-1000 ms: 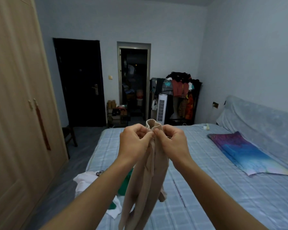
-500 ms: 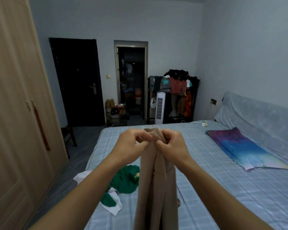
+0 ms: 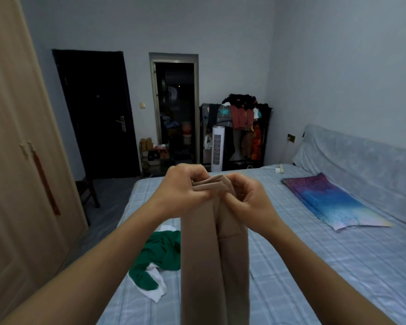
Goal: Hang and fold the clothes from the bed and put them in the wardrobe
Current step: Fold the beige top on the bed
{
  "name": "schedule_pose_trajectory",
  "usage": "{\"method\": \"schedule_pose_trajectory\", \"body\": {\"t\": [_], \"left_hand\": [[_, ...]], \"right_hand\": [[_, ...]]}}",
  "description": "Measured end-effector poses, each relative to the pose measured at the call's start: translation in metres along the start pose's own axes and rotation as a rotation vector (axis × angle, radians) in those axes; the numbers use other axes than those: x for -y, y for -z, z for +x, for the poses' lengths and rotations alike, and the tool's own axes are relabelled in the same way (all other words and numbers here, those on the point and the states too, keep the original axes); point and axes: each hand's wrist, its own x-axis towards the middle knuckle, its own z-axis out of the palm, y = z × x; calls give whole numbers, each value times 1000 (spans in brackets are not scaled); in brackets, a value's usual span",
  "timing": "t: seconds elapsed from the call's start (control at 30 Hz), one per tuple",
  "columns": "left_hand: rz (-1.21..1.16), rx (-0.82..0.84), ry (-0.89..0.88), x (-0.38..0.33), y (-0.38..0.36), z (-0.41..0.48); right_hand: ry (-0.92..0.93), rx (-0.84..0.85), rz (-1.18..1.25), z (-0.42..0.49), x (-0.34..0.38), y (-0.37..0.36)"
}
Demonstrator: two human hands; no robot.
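While hanging, beige garment (image 3: 211,254) pinched between hands: left hand (image 3: 183,191), right hand (image 3: 251,202).

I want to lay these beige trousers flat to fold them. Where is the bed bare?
The blue checked bed is bare between the hanging beige trousers and the purple-blue folded cloth. The left edge is crowded by the green and white garment. Both hands, left and right, grip the trousers.

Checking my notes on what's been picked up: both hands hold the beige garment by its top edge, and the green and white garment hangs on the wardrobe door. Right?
Not quite. The head view shows the green and white garment lying on the bed. Both hands, left hand and right hand, do hold the beige garment.
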Motion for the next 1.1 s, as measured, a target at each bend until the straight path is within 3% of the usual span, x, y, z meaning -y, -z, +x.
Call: {"method": "schedule_pose_trajectory", "body": {"t": [0.33, 0.47, 0.8, 1.1], "left_hand": [[8, -67, -12, -14, 8, 23], [-8, -124, -12, -16, 10, 26], [24, -158, 9, -15, 19, 23], [97, -130, 38, 7, 20, 16]], "right_hand": [[-93, -74, -26, -46, -47, 3], [-118, -225, 64, -62, -59, -5], [-29, -359, -11, -59, -62, -16], [21, -405, -43, -46, -56, 23]]}}
